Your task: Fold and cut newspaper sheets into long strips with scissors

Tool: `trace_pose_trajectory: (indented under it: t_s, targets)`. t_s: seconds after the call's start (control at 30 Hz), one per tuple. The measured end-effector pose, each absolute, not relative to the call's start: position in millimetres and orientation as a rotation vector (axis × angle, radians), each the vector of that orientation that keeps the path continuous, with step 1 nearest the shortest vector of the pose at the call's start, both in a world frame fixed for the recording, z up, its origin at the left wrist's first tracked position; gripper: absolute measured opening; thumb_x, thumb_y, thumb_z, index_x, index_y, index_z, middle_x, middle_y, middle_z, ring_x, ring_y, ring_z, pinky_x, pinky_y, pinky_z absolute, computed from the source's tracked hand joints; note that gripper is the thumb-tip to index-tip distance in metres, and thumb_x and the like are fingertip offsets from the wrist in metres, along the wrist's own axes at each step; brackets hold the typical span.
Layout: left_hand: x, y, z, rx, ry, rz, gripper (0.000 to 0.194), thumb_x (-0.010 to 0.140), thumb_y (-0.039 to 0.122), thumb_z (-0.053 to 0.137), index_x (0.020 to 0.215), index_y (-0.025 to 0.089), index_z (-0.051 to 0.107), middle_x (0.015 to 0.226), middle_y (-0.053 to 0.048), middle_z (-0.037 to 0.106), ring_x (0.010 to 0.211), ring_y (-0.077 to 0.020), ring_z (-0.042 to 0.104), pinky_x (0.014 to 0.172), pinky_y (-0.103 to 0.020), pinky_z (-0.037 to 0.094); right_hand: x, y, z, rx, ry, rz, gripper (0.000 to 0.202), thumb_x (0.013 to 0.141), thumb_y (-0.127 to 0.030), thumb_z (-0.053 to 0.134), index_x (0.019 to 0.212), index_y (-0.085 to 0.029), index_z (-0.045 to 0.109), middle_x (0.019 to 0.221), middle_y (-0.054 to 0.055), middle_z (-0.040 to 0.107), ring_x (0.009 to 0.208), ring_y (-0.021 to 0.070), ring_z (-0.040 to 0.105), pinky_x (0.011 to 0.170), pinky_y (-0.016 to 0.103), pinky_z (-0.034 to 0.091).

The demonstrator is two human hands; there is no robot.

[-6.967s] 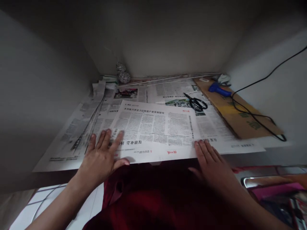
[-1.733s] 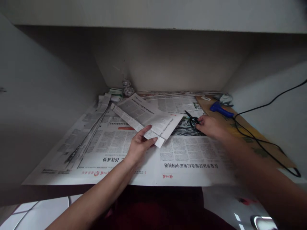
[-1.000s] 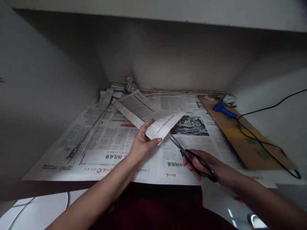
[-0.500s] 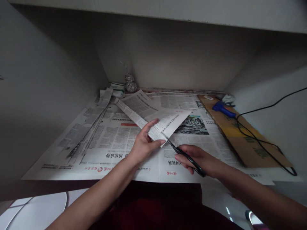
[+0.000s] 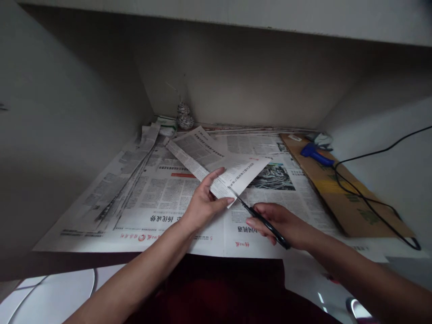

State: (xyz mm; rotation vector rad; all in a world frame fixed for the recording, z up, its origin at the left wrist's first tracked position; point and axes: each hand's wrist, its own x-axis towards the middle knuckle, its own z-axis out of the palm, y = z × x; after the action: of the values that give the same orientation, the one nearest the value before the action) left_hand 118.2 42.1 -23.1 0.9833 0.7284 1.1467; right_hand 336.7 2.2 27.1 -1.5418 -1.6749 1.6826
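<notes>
My left hand (image 5: 204, 202) grips a folded piece of newspaper (image 5: 241, 168) near its lower corner, thumb on top and index finger stretched along it. A narrow band of the piece runs up and left from my fingers. My right hand (image 5: 278, 222) is closed round the handles of black scissors (image 5: 265, 220). Their blades point up and left and meet the lower right edge of the newspaper piece, close to my left thumb. How far apart the blades are is hard to see. Beneath both hands lie spread newspaper sheets (image 5: 148, 193).
Cut newspaper strips (image 5: 124, 175) lie at the left. A coiled-paper figure (image 5: 184, 116) stands at the back beside a white packet (image 5: 167, 126). To the right, a cardboard piece (image 5: 357, 202) carries a blue glue gun (image 5: 317, 154) and its black cord (image 5: 364, 195). Walls enclose the sides and back.
The whole view has shifted slightly. Both hands, the newspaper piece and the scissors keep nearly the same positions relative to each other.
</notes>
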Motion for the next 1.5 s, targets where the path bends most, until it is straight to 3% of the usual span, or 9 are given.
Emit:
trace_pose_trajectory:
  t_s: [0.4,1.07,1.5]
  targets:
    - [118.9,43.1,-26.3,1.001,0.708,1.152,0.078,0.072,0.018,0.085,0.142,0.029,0.053,0.108,-0.005,0.071,0.099,-0.0225,0.065,0.092,-0.039,0.049,336.1,-1.4,22.6,-1.568,-1.64,1.671,0.044,0.086,-0.056,0.072,0.07,-0.022,0.048,0.055,-0.006,0.05,0.047,0.0084,0.042,0.046,0.025,0.029]
    - [118.7,45.0,-29.9,1.012,0.686,1.145,0.08,0.072,0.018,0.086,0.144,0.028,0.051,0.104,-0.002,0.07,0.097,-0.0189,0.062,0.092,-0.035,0.046,333.7,-3.5,25.3,-1.616,-1.642,1.615,0.04,0.083,-0.05,0.075,0.071,-0.021,0.05,0.055,-0.007,0.048,0.049,0.0085,0.043,0.047,0.024,0.031]
    - [119.5,45.3,-30.9,0.995,0.691,1.149,0.081,0.07,0.017,0.087,0.142,0.028,0.052,0.108,-0.004,0.071,0.099,-0.0203,0.064,0.095,-0.039,0.048,334.7,-4.0,21.1,-1.597,-1.581,1.67,0.039,0.083,-0.048,0.077,0.071,-0.021,0.051,0.054,-0.007,0.046,0.048,0.0074,0.041,0.043,0.021,0.027]
